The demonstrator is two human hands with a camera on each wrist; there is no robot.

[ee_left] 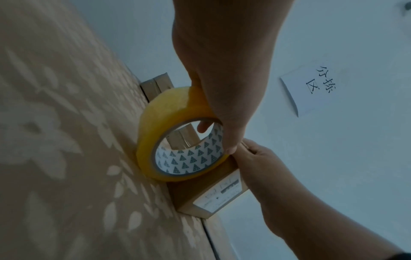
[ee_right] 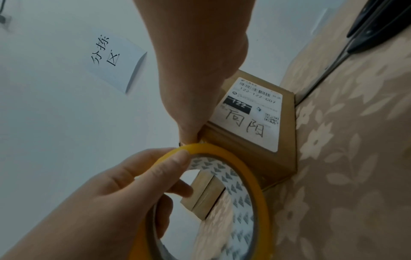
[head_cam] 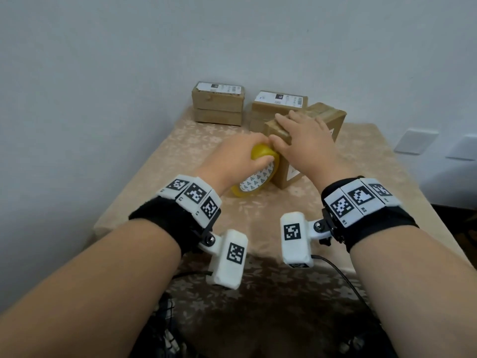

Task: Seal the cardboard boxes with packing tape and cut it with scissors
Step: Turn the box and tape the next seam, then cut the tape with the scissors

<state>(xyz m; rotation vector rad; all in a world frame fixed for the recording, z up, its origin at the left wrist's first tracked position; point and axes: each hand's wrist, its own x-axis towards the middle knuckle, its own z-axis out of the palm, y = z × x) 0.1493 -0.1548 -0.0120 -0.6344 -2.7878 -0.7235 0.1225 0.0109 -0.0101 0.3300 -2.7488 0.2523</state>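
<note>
Wrist-worn camera rigs sit nearest us. Past them, our left hand [head_cam: 233, 157] grips the tape roll [head_cam: 258, 174], fingers [ee_right: 175, 162] curled over its rim and through the core. Roll stands on edge on the worktop [head_cam: 165, 161], touching the box [head_cam: 304, 140] at that box's 9 o'clock side. Right hand [head_cam: 307, 140] lies flat on the box top, fingers extended, thumb at the near corner; it probably pins the tape end, though the view there is poor. Stacked boxes [head_cam: 218, 105] wait at 11 o'clock, against the wall. Scissors [ee_right: 375, 26] lie at the worktop edge in the right wrist view. To do this well, we judge: keep the end pressed, pull the roll taut along the seam, smooth as it goes.
</note>
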